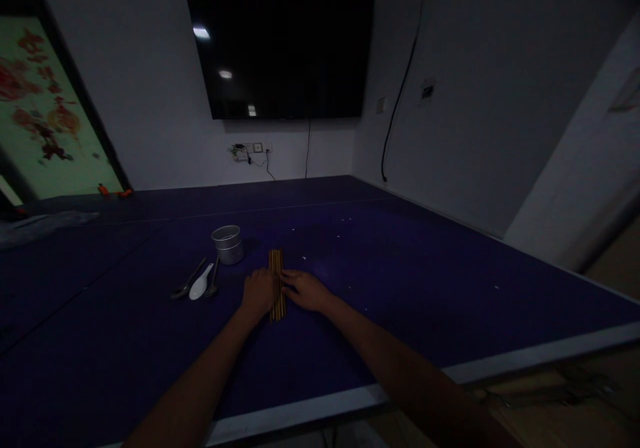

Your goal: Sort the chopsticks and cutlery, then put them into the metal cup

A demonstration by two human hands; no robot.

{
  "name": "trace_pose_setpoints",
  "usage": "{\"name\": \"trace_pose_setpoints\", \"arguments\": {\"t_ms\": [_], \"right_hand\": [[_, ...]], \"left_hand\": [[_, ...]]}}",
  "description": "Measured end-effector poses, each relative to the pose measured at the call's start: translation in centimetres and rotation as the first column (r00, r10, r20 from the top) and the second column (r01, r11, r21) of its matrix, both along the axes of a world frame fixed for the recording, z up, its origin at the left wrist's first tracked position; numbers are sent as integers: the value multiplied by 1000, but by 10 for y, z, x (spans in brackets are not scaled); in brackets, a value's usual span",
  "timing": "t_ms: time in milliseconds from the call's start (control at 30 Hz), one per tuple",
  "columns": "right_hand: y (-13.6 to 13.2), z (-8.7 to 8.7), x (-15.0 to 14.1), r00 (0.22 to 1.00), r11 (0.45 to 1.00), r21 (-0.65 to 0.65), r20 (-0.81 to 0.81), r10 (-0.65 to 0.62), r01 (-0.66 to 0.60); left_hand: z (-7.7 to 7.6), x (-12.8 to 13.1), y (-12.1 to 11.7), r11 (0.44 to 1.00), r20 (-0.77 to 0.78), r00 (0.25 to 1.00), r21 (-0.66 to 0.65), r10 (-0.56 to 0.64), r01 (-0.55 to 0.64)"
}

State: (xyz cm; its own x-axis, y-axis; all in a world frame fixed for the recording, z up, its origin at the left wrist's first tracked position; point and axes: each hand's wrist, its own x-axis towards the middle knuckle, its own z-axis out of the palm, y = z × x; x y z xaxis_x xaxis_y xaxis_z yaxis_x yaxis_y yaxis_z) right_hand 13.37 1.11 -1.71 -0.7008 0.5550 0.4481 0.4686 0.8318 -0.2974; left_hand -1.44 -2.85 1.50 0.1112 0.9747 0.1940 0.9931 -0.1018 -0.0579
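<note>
Several yellow-brown chopsticks (277, 309) lie side by side in a bundle on the dark blue table (400, 288), pointing away from me. My left hand (260, 290) is closed against the bundle's left side, its fingers curled by the middle of the sticks. From the right, my right hand (306, 290) grips the same bundle with bent fingers and thumb; the fingertips are partly hidden. To the left are a white spoon (201, 284) and two dark metal spoons, one on its left (183, 292) and one on its right (213, 285). A metal cup (229, 245) stands upright just behind them.
Small white scraps (304, 258) are scattered over the tabletop. Clear plastic wrapping (45, 225) lies at the far left, and orange items (113, 192) sit near the back edge. A pale edge (310, 408) runs along the front. A television (285, 55) hangs on the wall behind.
</note>
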Motion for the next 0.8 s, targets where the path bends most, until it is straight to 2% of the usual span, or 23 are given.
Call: {"name": "trace_pose_setpoints", "arguments": {"t_ms": [167,433,667,800], "right_hand": [[0,0,-1,1000,1000,12,3,-4,4],[1,-1,0,1000,1000,11,21,-20,20],[1,-1,0,999,999,16,16,-29,28],[0,0,-1,999,999,13,21,-36,35]], "left_hand": [[1,0,0,999,-44,999,-31,9,-10],[-4,-4,4,999,-30,999,-29,26,-27],[3,0,0,995,-24,995,-22,92,-93],[4,1,-1,993,30,993,-23,115,-115]]}}
